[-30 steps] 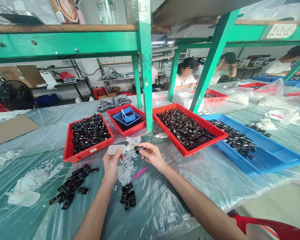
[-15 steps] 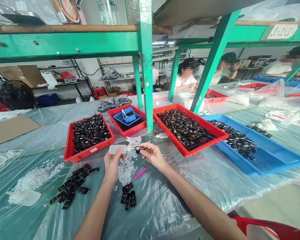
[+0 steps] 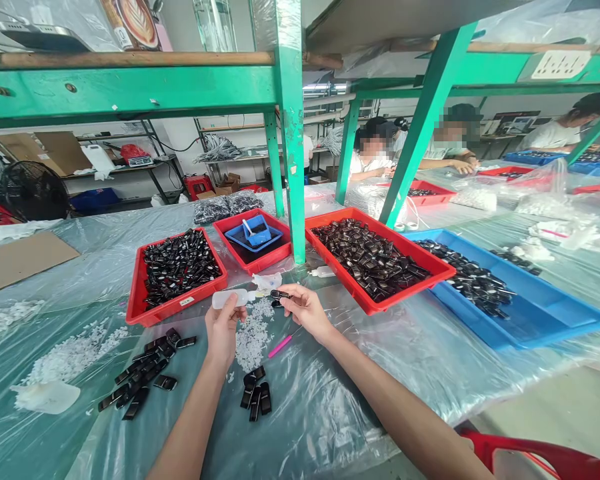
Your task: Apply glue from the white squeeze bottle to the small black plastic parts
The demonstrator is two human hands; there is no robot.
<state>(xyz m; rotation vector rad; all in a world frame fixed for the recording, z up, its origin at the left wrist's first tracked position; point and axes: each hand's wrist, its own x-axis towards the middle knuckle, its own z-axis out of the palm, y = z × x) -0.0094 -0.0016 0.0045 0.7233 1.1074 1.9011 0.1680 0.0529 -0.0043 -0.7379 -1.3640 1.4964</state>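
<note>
My left hand [image 3: 223, 328] is closed round a small clear squeeze bottle [image 3: 229, 299] that lies sideways, its nozzle towards a small black part [image 3: 279, 295]. My right hand [image 3: 305, 309] pinches that black part at its fingertips. Both hands hover over a patch of white plastic bits [image 3: 253, 333] on the plastic-covered table. Several black parts [image 3: 257, 393] lie in a small group below the hands, and a bigger pile of black parts [image 3: 147, 370] lies to the left. A pink pen-like tool [image 3: 281, 345] rests under my right wrist.
Red trays of black parts stand at the left [image 3: 136, 293] and the right [image 3: 433, 263]; a smaller red tray [image 3: 260, 259] holds a blue dish. A blue tray [image 3: 555, 320] lies further right. A green frame post [image 3: 291, 133] rises behind. Other people sit at the far tables.
The bottle in my left hand has drawn slightly left, away from the black part. My right hand has barely shifted.
</note>
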